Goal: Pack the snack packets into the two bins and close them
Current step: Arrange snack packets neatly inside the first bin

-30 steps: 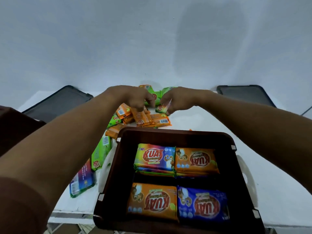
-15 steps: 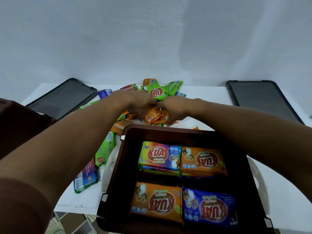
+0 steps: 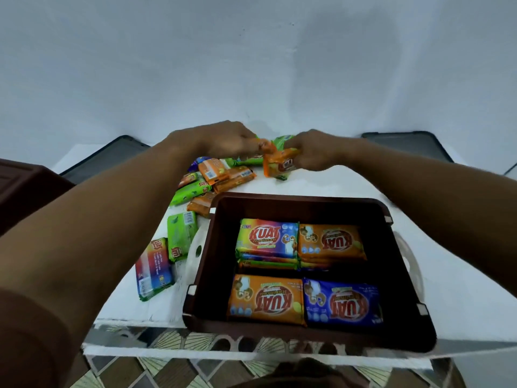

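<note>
While both hands are bunched up over the back of the desk (image 3: pixel 461 289), I'd call a slip the main worry: my right hand (image 3: pixel 310 151) has its grip curled round an orange packet (image 3: pixel 279 163), and my left hand (image 3: pixel 229 141) pinches the top corner, far as the blur shows. Glossy wrapper, two-handed fumble, it could drop onto the loose pile (image 3: pixel 223 175). Also the brown bin (image 3: pixel 302 198), four KUAT stacks (image 3: pixel 265 301) in already, sits right at the desk's front edge, so a forearm bump might shove it off.

Dim, soft light; hands motion-blurred; wide-angle edge warp.
</note>
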